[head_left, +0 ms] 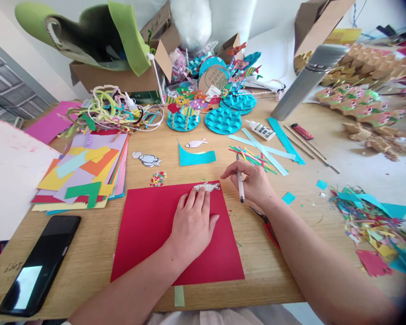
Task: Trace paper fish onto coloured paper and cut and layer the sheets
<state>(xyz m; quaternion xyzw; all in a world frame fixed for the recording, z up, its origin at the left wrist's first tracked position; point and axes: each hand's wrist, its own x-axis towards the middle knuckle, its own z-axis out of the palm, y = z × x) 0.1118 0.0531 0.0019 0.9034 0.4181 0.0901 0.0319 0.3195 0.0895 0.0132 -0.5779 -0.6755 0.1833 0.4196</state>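
A red sheet of paper [149, 230] lies on the wooden table. My left hand [194, 221] rests flat on it with fingers apart, the fingertips touching a white fish cutout [211, 186] at the sheet's top edge. Just right of the sheet, my right hand [252, 183] holds a white pen [240, 183], its dark end pointing down toward the table. Scissors with red handles [270, 231] lie partly hidden under my right forearm. Two more fish cutouts, a grey-white one [149, 160] and a pinkish one [196, 143], lie beyond the sheet, by a blue paper scrap [198, 158].
A black phone [42, 262] and stacked coloured paper [81, 171] are at left. Thin paper strips [253, 158], a glue bottle [261, 130] and a grey flask [304, 85] stand or lie beyond my right hand. Paper shreds [375, 216] are heaped at right; blue crafts [223, 121] sit behind.
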